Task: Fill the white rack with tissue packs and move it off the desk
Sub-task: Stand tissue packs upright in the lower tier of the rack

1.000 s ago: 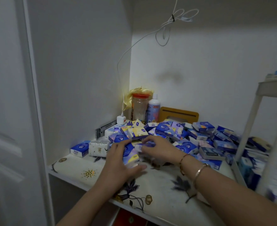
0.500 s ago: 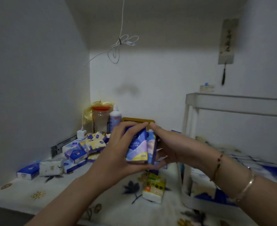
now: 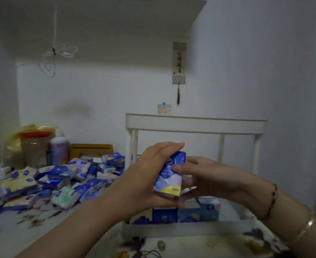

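Both my hands hold a small stack of upright blue tissue packs (image 3: 171,175) in the air, just above the lower tray of the white rack (image 3: 194,124). My left hand (image 3: 144,181) wraps the stack from the left, fingers over its top. My right hand (image 3: 205,178) grips it from the right, thumb across the front. Blue tissue packs (image 3: 186,213) lie in the rack's lower tray under my hands. A big loose pile of tissue packs (image 3: 60,180) covers the desk (image 3: 32,237) to the left.
A jar with an orange lid (image 3: 34,148), a white bottle (image 3: 60,149) and a wooden box (image 3: 91,148) stand at the back left against the wall. A white charger (image 3: 1,172) lies at the far left. The rack's top shelf spans above my hands.
My hands lifted the packs from the pile and carried them right to the rack; the view swung right with them, and the rack is now centred.
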{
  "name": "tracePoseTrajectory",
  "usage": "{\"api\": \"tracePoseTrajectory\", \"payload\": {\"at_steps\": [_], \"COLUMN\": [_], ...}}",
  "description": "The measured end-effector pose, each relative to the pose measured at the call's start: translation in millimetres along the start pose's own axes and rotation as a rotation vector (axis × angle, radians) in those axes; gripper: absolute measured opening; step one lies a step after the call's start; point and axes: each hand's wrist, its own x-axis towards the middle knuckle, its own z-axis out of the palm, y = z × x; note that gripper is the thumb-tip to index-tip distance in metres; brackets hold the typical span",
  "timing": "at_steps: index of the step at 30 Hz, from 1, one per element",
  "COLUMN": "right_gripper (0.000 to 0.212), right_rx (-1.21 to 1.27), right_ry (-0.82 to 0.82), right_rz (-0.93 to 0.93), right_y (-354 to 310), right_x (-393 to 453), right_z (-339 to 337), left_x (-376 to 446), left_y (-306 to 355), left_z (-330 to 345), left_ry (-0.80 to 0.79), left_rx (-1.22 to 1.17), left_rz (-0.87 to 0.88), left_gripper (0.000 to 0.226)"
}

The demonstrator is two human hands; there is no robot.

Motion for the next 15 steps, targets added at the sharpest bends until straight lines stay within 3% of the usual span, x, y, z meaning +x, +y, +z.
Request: {"api": "tracePoseTrajectory", "payload": {"at_steps": [5, 7, 9, 13, 15], "right_gripper": [0.026, 0.033, 0.046, 0.067, 0.073], "right_rx": [0.007, -0.112, -0.292, -0.631, -0.716], "right_ry": [0.225, 0.411, 0.562, 0.636, 0.631], "right_rz": [0.068, 0.072, 0.058, 0.085, 0.138], "right_y": [19.9, 26.2, 33.0, 44.9, 50.9], "right_x": [-23.0, -26.2, -25.4, -15.4, -5.3], "right_z": [-33.7, -49.9, -67.5, -93.0, -98.8], "left_x": [25.7, 34.5, 41.7, 48.1, 44.8], "left_y": [3.6, 3.4, -0.9, -24.7, -39.7], "left_z": [47.3, 59.4, 69.7, 89.7, 99.4], "left_ry": [-0.066, -0.088, -0.134, -0.217, -0.331], "left_rx": [-0.109, -0.158, -0.141, 0.007, 0.038], "left_rz": [-0.072, -0.192, -0.317, -0.501, -0.544], "left_gripper": [0.114, 0.113, 0.097, 0.07, 0.064]}}
